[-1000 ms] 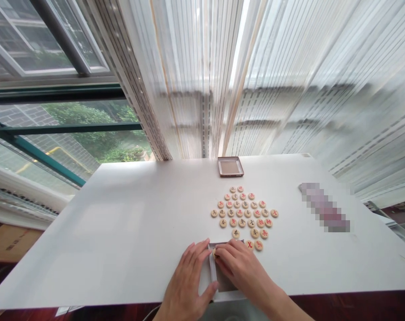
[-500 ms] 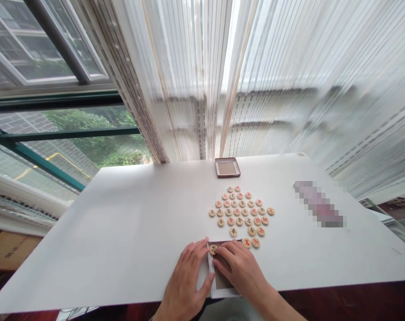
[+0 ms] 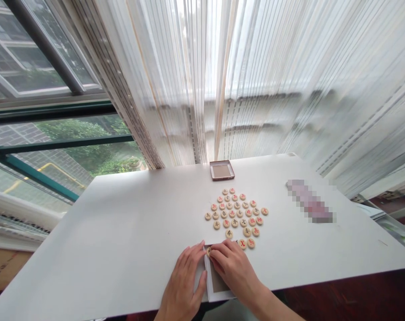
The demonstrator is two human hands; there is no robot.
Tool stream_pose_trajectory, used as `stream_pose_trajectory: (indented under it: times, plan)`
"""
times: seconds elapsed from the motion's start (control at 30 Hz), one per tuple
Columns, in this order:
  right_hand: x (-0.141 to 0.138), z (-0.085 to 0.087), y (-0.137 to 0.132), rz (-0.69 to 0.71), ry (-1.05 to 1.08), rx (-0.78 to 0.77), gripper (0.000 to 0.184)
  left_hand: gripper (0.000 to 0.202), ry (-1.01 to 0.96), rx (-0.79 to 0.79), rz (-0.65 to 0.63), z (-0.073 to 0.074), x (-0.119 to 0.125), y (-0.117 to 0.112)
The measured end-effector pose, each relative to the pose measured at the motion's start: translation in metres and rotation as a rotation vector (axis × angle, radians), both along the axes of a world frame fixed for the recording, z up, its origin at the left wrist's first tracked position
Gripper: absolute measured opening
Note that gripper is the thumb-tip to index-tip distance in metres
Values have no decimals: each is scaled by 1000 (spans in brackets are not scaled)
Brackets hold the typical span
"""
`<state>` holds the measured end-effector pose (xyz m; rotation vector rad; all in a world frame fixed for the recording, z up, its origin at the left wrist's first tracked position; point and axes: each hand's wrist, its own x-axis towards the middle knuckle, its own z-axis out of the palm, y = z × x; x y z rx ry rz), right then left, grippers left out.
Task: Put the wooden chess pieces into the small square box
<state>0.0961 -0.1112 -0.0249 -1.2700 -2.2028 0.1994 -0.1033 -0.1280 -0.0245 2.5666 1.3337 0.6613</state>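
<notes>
Right now, in the head view, both hands work at the near edge of a white table [image 3: 122,240], around a shallow box [image 3: 207,278] with pale walls and a brown floor. The left hand [image 3: 184,278] is open, fingers spread and lying flat, just left of the box. The right hand [image 3: 234,267] is curved over the box, its fingers [image 3: 222,252] reaching left and touching a small wooden disc [image 3: 208,251] at the box's far left corner. (Whether those fingers grip the disc or only press on it, I cannot tell from here.) The disc is partly hidden beneath them and sits close to the left hand's fingertips.

Just right of the box's far edge lie two loose chess pieces [image 3: 246,243], and beyond them spreads a rough cluster of pieces [image 3: 236,214], marked in red and black. Farther off, near the table's far edge, sits a small brown-rimmed tray [image 3: 221,170]. To the right lies a long pixelated strip [image 3: 309,200] (too blurred to name). Behind the table hangs a sheer striped curtain [image 3: 222,80], with an open window [image 3: 45,53] at far left.
</notes>
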Motion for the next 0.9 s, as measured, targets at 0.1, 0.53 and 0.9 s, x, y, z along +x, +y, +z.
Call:
stream_pose_trajectory:
  times: [0.1, 0.53, 0.9]
  plan:
    - [6, 1, -2, 41, 7, -14, 22, 49, 9, -5, -1, 0, 0, 0]
    - [2, -1, 2, 2, -22, 18, 14, 49, -14, -60, 18, 6, 1, -1]
    - [5, 8, -2, 40, 65, -21, 19, 49, -45, -59, 18, 6, 1, -1]
